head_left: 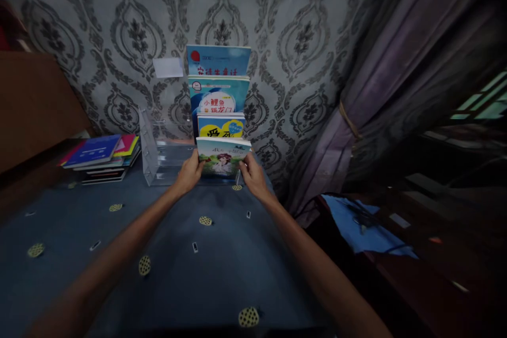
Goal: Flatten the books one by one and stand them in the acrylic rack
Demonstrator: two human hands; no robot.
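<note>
On the table (166,274): racking is judged partway done.
Far left, a stack of books (101,157) is laid flat, untouched, just beside the clear tiered rack (152,156). The left hand (190,173) is closed on the left edge of the front book (223,157), which is held upright at the lowest tier of the rack's right column; whether it is fully seated cannot be told. Behind it, three books (218,96) are already stood in the higher tiers. The right hand (251,175) is clamped on the book's right edge. Judged: three racked, a fourth in hand, the stack is left to be done.
</note>
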